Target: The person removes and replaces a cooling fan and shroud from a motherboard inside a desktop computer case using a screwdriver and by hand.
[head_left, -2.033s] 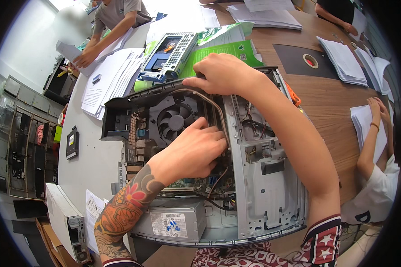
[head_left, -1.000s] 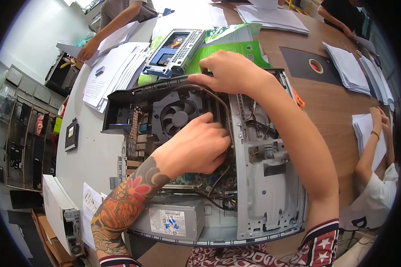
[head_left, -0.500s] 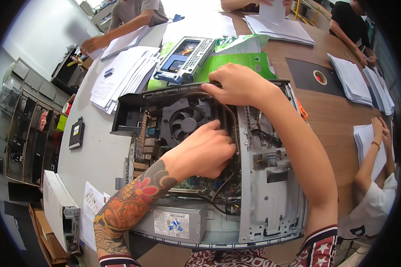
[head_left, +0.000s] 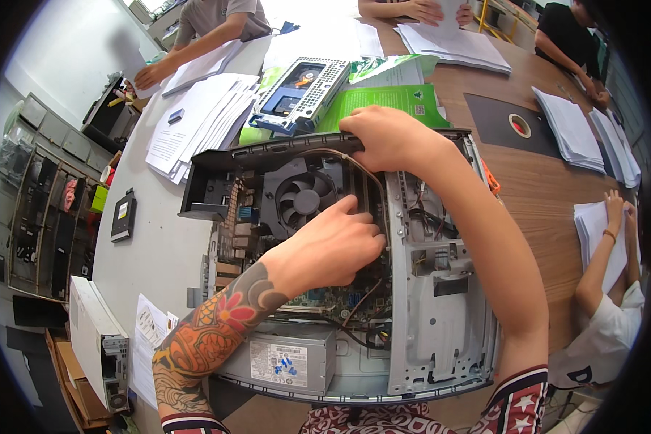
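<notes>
PC case (head_left: 405,325) wide open on the bench (head_left: 159,249), cover off. L hand (head_left: 334,246) half-curled over the mobo (head_left: 318,296), right by the fan (head_left: 306,201); fingertips hidden, can't tell if it's got anything. R hand (head_left: 383,137) hooked over the far rim (head_left: 289,145), gripping. Looks part-stripped: metal cage (head_left: 283,104) out beyond, fan + PSU (head_left: 286,362) still in.

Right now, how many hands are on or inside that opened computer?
2. The left hand is inside the computer, beside the black fan, fingertips mostly hidden. The right hand is on the far edge. I see no others there.
</notes>
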`<state>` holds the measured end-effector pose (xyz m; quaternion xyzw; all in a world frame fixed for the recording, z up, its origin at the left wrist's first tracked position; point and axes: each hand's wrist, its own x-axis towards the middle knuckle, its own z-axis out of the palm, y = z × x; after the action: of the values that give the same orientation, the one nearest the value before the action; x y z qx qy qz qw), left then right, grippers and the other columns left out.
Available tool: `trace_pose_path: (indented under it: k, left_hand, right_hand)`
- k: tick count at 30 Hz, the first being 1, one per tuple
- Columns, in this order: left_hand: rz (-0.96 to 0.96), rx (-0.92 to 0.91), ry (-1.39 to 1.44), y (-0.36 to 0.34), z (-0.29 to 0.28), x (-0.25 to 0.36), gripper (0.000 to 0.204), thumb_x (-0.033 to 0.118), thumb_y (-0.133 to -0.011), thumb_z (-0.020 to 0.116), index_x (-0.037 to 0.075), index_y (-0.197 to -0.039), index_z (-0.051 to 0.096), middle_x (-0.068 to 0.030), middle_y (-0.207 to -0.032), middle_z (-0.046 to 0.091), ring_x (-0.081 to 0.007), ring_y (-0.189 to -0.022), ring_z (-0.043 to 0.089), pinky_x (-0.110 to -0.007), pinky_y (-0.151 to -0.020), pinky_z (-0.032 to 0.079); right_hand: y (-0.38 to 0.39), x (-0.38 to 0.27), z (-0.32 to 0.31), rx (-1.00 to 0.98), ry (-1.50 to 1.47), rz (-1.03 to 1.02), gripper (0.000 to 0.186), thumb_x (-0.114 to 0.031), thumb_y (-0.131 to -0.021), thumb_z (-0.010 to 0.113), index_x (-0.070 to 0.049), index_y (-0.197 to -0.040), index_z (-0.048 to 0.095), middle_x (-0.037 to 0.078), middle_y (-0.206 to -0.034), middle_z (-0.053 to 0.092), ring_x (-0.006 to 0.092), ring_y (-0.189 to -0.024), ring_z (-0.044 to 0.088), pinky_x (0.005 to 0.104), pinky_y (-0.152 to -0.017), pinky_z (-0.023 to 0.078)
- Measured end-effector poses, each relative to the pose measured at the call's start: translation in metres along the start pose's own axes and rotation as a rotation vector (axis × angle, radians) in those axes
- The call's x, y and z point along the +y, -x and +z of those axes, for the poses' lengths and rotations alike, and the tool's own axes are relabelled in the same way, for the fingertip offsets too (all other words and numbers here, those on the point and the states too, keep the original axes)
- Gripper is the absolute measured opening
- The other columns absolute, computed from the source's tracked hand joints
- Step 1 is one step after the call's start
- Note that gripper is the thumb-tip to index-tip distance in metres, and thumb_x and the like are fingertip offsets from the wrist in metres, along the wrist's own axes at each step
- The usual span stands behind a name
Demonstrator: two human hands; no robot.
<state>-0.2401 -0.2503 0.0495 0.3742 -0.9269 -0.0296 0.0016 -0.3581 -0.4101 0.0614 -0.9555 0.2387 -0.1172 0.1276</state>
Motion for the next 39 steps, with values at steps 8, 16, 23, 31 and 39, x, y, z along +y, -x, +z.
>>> trace_pose_path:
  k: [8,16,23,31,39]
  left_hand:
    - [-0.039,-0.11,-0.077,0.001,-0.007,0.007,0.019,0.011,-0.065,0.072,0.006,-0.08,0.062,-0.0037,-0.081,0.063,-0.0212,-0.088,0.061,-0.035,-0.085,0.042]
    - [-0.061,-0.143,0.054,0.0,-0.011,0.004,0.025,0.009,-0.061,0.072,0.005,-0.084,0.063,-0.0045,-0.084,0.064,-0.0229,-0.089,0.062,-0.036,-0.09,0.041]
    - [-0.056,-0.136,0.046,0.001,-0.006,0.002,0.026,0.008,-0.063,0.072,0.007,-0.087,0.064,-0.0035,-0.086,0.066,-0.0213,-0.091,0.062,-0.035,-0.088,0.041]
    - [-0.05,-0.095,0.045,0.002,-0.005,0.002,0.025,0.009,-0.062,0.074,0.008,-0.085,0.064,-0.0021,-0.08,0.063,-0.0211,-0.088,0.063,-0.035,-0.087,0.04]
    - [-0.06,-0.107,0.055,0.003,-0.002,0.001,0.026,0.012,-0.062,0.076,0.008,-0.083,0.062,-0.0021,-0.08,0.063,-0.0211,-0.089,0.063,-0.034,-0.087,0.041]
  right_hand:
    - [-0.003,-0.009,0.006,0.017,0.142,0.009,0.027,-0.014,-0.072,0.072,0.001,-0.093,0.063,0.018,-0.093,0.067,0.0375,-0.09,0.066,0.0459,-0.081,0.053]
    - [-0.01,-0.013,0.012,0.097,0.378,0.03,0.023,-0.011,-0.07,0.074,-0.006,-0.09,0.063,0.011,-0.088,0.069,0.0298,-0.089,0.068,0.0403,-0.08,0.051]
    - [-0.014,-0.031,0.013,0.084,0.703,-0.049,0.014,-0.013,-0.079,0.072,-0.012,-0.092,0.068,0.006,-0.093,0.073,0.0207,-0.095,0.07,0.0353,-0.085,0.05]
    - [-0.012,-0.025,0.018,0.121,0.619,-0.044,0.03,-0.01,-0.072,0.076,-0.008,-0.098,0.062,0.008,-0.091,0.07,0.0247,-0.093,0.069,0.0373,-0.083,0.051]
    - [-0.017,-0.024,0.018,0.189,0.713,-0.1,0.019,-0.01,-0.077,0.071,-0.011,-0.095,0.064,0.006,-0.089,0.071,0.0229,-0.092,0.07,0.0374,-0.083,0.052]
